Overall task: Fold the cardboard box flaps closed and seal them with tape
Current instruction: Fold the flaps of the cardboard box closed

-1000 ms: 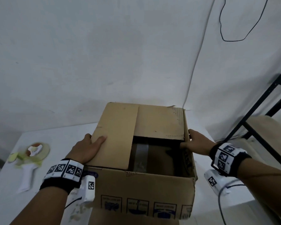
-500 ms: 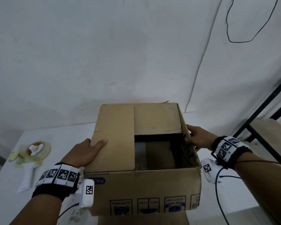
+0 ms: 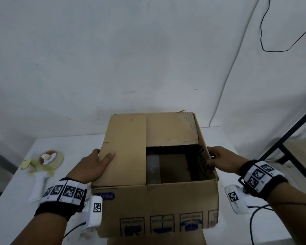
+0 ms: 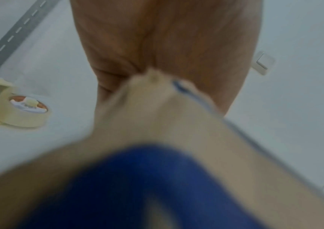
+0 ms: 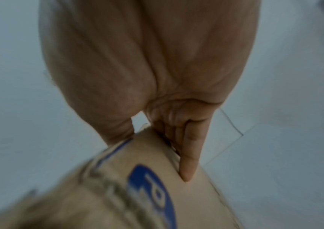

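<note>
A brown cardboard box stands on the white table in front of me. Its left flap and far flap lie folded down over the opening. My left hand grips the left flap's outer edge, thumb on top; the left wrist view shows the palm over that flap. My right hand pinches the right flap, which stands almost upright. In the right wrist view its fingers lie along the printed flap. A tape dispenser lies far left.
The wall rises close behind the box. A black metal rack with a wooden shelf stands at the right. A black cable trails over the table by my right wrist. The tape dispenser lies left of my left hand.
My right hand has lifted the right flap from the box's side to almost upright. The left hand keeps holding the left flap down.
</note>
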